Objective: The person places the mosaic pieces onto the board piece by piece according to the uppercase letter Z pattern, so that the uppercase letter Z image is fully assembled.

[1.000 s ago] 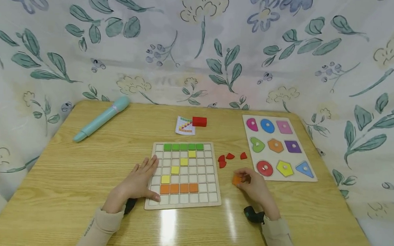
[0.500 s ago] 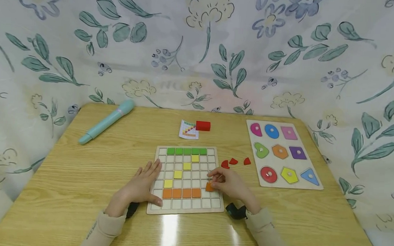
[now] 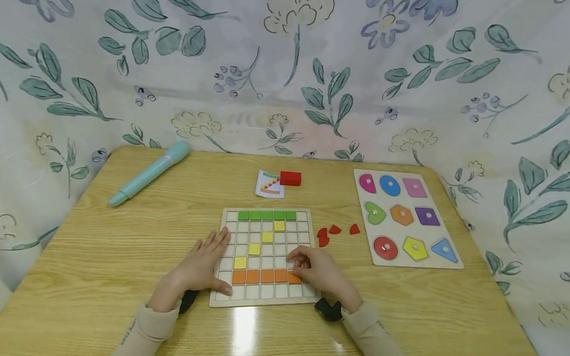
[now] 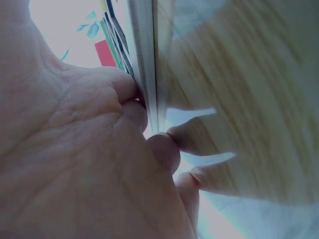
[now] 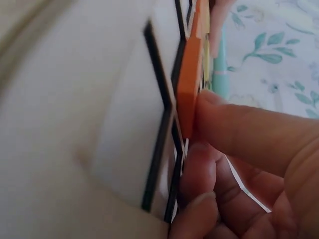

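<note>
A wooden grid board (image 3: 260, 299) bears a row of green square tiles (image 3: 267, 215), a diagonal of yellow ones (image 3: 254, 249) and a row of orange ones (image 3: 267, 276). My right hand (image 3: 316, 267) pinches an orange square tile (image 5: 189, 84) at the right end of the orange row. In the right wrist view the thumb lies against that tile, low over the black-lined cells. My left hand (image 3: 197, 270) rests with fingers spread at the board's left edge, its thumb over the lower left cells. Its fingertips meet the board's side (image 4: 144, 55) in the left wrist view.
Several red wedge pieces (image 3: 335, 229) lie right of the board. Behind it, a red block (image 3: 291, 179) overlaps a small pattern card (image 3: 270, 188). A shape puzzle board (image 3: 425, 248) lies at the right, a teal wand-like object (image 3: 148, 174) at the back left.
My right hand has carried the orange tile leftward from the table beside the board to the end of the orange row. The left hand keeps its place on the board.
</note>
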Motion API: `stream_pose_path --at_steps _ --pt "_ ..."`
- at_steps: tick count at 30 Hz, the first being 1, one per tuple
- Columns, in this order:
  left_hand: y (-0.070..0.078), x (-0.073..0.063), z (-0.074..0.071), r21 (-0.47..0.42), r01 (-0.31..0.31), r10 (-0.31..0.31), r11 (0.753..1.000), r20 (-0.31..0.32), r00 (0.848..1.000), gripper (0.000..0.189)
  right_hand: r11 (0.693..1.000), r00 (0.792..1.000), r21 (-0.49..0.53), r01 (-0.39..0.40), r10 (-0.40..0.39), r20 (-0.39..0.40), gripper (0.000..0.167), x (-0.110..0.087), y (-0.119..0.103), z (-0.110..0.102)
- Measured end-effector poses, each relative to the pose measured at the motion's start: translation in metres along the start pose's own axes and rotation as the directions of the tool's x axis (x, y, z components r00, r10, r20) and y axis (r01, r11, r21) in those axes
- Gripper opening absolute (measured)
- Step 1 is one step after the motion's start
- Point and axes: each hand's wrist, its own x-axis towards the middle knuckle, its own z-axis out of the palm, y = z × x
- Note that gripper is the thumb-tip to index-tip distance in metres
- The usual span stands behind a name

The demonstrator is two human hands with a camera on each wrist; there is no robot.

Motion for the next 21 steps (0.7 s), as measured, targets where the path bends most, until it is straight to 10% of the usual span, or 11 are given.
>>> stream_pose_path --at_steps 21 --pt "0.002 -0.002 -0.002 0.004 -0.002 0.002 1.0 0.022 1.0 0.13 0.999 0.981 0.018 0.038 -0.041 0.19 0.046 0.001 0.002 -0.009"
